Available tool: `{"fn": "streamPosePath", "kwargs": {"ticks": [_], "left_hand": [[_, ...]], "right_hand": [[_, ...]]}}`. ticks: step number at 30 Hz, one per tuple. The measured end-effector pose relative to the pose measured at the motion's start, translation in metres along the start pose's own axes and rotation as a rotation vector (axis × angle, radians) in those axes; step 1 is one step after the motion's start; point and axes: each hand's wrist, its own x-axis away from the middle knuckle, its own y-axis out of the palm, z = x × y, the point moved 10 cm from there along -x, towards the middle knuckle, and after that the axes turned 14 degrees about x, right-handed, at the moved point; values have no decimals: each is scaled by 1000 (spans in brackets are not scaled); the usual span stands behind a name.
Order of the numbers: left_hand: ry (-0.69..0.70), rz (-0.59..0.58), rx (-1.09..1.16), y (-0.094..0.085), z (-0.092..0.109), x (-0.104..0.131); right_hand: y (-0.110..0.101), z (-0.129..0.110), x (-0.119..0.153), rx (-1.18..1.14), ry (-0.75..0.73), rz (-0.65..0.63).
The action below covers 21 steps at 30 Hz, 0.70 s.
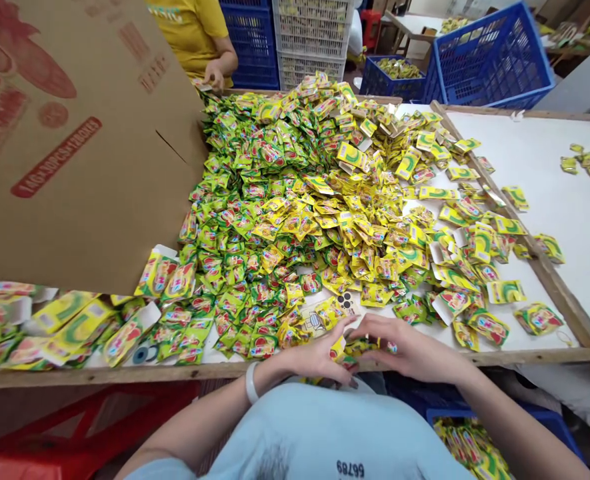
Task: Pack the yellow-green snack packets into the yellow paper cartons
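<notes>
We are pinching a small yellow pack in our left hand, right by the tabletop's wooden edging, while our right hand is curling close beside it; whether it is grasping anything, we cannot tell. Working so near the edge, we are risking a slip that drops the pack toward our blue shirt. Loose sachets are crowding in, inviting mix-ups. Farther out, the sloping heap is threatening to slide, and the cardboard box, if knocked, could be crushing nearby cartons.
</notes>
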Motion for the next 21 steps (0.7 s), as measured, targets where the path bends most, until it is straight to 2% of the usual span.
{"fn": "streamPosePath", "kwargs": {"ticks": [3, 6, 8, 11, 13, 18, 19, 21], "left_hand": [[-13, -47, -2, 6, 1, -7], [-32, -46, -44, 8, 4, -10], [-59, -30, -44, 8, 2, -11], [-140, -58, 115, 14, -10, -11], [-150, -81, 157, 18, -14, -15], [-82, -111, -90, 31, -4, -37], [-67, -130, -116, 35, 2, -41], [60, -102, -232, 29, 28, -45]], "right_hand": [[-4, 7, -1, -90, 43, 59], [3, 9, -1, -113, 30, 84], [9, 13, 4, -185, 40, 47], [19, 25, 18, -391, 121, -76], [21, 29, 26, -435, 167, -82], [30, 18, 39, -275, 128, 4], [23, 26, 49, -241, 156, 67], [-15, 61, 85, -125, 302, 305]]}}
